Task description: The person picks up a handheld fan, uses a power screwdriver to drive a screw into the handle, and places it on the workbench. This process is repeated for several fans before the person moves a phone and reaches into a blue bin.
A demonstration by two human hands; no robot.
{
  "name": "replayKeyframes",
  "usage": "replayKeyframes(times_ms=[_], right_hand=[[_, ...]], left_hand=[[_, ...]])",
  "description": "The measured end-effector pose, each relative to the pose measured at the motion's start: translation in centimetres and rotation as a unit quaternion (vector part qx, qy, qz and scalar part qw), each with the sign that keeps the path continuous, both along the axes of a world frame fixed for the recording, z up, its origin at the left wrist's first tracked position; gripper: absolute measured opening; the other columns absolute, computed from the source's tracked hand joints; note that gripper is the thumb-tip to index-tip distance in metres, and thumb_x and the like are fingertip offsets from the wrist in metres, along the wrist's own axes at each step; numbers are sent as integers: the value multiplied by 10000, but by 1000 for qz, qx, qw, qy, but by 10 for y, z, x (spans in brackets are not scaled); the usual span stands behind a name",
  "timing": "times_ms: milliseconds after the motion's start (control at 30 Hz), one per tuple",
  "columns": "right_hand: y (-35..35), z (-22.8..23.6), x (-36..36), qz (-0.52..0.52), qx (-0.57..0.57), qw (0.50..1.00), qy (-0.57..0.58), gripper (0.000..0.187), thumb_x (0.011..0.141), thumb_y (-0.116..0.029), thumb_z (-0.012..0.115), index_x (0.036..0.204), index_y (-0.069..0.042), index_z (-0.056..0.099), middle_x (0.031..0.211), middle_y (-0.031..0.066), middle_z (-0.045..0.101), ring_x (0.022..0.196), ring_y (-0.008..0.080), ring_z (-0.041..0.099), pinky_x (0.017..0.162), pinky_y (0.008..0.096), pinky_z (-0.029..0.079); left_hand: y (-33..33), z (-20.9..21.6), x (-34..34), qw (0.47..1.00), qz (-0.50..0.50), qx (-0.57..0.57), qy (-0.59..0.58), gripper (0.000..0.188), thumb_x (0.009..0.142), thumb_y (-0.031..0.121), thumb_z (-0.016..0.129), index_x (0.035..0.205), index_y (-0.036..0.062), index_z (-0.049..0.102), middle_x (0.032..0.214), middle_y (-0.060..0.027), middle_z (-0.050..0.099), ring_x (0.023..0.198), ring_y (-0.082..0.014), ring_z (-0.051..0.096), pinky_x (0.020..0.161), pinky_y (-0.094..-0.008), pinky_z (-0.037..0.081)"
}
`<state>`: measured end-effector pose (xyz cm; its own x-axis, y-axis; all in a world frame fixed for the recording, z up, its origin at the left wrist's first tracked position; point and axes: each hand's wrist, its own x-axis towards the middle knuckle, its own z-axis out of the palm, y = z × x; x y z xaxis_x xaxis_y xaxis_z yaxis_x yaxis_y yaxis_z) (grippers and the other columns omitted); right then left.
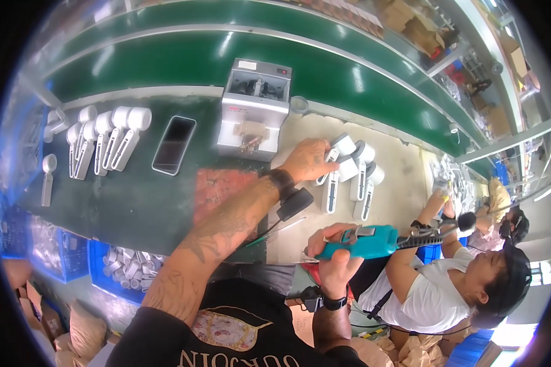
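Observation:
My left hand (pixel 309 160) reaches over the bench with curled fingers around a white round-headed handle (pixel 344 144), whose lower part is partly hidden by the hand. Close beside it lie several more white round-headed handles (pixel 364 174) with dark slots, on a tan sheet. My right hand (pixel 337 254) grips a teal power screwdriver (pixel 368 241), held roughly level over the bench's near edge. Its tip points left and a cord trails off to the right.
A silver tabletop machine (pixel 251 125) stands ahead, and a phone (pixel 175 145) lies left of it. More white handles (pixel 104 137) sit at far left. Below the edge is a blue crate (pixel 125 272) of white parts. A co-worker (pixel 444 281) is close on the right.

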<state>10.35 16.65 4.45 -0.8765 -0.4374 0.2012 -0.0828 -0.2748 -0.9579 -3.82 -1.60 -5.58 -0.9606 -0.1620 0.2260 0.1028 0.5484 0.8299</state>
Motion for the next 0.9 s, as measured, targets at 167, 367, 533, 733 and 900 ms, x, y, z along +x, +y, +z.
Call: replayKeyframes(times_ms=[167,367,533,733,900], right_hand=[[-9,-16,-15,-42,33,998,31,772,812,-673,720,1040,41,534,687,80,558,591,186,561,541,304,443],[-21,-22,-33,-105,80,987,89,724,892,-650,653,1080,41,542,713,61,559,623,161,562,563,287,439],[-37,0,-30,-62,69,995,33,733,905,-678,606,1098,25,536,706,52,540,624,161,539,561,288,426],[-82,39,-35,42,-77,995,39,724,928,-736,482,1117,-40,540,661,27,471,584,151,456,545,301,371],[-153,31,-62,37,-74,990,115,575,998,-560,544,1127,-1,571,713,59,562,647,180,557,598,323,448]], left_hand=[[6,20,22,993,107,-31,23,337,860,281,639,1046,2,674,1005,-202,699,942,-394,666,859,-463,515],[-14,83,129,997,62,19,32,288,861,253,713,1028,20,692,936,-191,701,908,-387,677,801,-439,526],[-48,69,190,996,35,-77,-5,310,839,310,753,1054,90,717,993,-136,706,924,-346,661,813,-484,499],[-81,61,209,988,-24,-153,-25,343,896,291,712,1168,85,684,1178,-115,640,1140,-318,594,1044,-454,446],[-82,58,213,979,4,-199,47,403,890,318,706,1212,82,654,1131,-86,629,1030,-288,585,948,-441,457]])
